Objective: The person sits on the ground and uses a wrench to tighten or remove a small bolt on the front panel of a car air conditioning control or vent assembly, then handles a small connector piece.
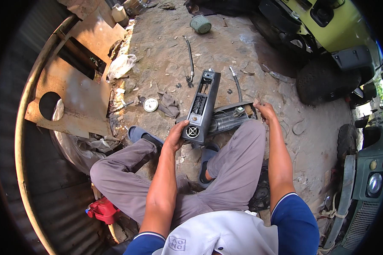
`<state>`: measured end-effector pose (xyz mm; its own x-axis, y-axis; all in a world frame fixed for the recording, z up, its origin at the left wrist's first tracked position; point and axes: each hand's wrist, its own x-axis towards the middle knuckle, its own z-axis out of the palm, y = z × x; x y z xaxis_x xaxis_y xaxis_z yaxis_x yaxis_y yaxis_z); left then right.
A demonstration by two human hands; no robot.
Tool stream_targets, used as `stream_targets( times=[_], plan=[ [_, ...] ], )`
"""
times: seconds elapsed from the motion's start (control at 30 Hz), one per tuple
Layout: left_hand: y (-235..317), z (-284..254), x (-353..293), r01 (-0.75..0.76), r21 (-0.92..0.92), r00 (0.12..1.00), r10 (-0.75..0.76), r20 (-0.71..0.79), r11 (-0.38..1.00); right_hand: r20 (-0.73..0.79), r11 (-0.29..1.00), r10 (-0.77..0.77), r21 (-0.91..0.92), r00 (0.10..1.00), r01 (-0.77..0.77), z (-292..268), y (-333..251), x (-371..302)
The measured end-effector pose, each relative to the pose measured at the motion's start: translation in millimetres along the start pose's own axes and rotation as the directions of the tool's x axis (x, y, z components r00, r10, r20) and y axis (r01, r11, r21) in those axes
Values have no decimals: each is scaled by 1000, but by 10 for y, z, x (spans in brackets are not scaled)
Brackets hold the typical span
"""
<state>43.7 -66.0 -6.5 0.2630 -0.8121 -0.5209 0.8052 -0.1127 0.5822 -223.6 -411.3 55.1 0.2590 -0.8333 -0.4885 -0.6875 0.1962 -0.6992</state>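
My left hand (175, 135) is closed on the near left end of a long black vent panel (202, 102), with its thumb on top. The panel has louvred slots and a round grille at the near end, and it stands tilted up between my knees. A hollow black plastic housing (225, 120) lies to its right, partly hidden behind my right knee. At the housing's far right end my right hand (266, 111) has its fingers closed on the rim. Whether the panel and housing are joined is hidden.
Two black hoses with metal ends, a left one (190, 57) and a right one (235, 80), lie on the rough ground. Nearby are a round gauge (150, 104), a grey rag (169, 105) and a green can (200, 24). Vehicles stand right; a rusty sheet (72, 97) leans left.
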Motion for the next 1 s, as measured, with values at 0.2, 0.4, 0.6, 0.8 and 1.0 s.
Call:
stream_targets(
  times=[0.2, 0.4, 0.6, 0.8, 1.0],
  plan=[
    [138, 54, 108, 13, -57, 1000, -14, -22, 998, 28, 976, -77, 208, 997, 70, 171, 761, 316],
    [247, -256, 144, 32, 30, 999, -32, 2, 999, -33, 987, -162, 7, 986, 162, 390, 340, 144],
    [347, -193, 245, -62, 143, 995, 51, 81, 988, -137, 990, -141, -22, 981, 139, 448, 255, 285],
    [442, -241, 252, 0, 76, 998, -5, 67, 997, -189, 893, -388, -319, 902, 317, 398, 427, 605],
    [542, -486, 109, 3, 87, 1000, -3, -1, 996, -81, 928, -306, -249, 948, 278, 519, 167, 521]
  ],
)
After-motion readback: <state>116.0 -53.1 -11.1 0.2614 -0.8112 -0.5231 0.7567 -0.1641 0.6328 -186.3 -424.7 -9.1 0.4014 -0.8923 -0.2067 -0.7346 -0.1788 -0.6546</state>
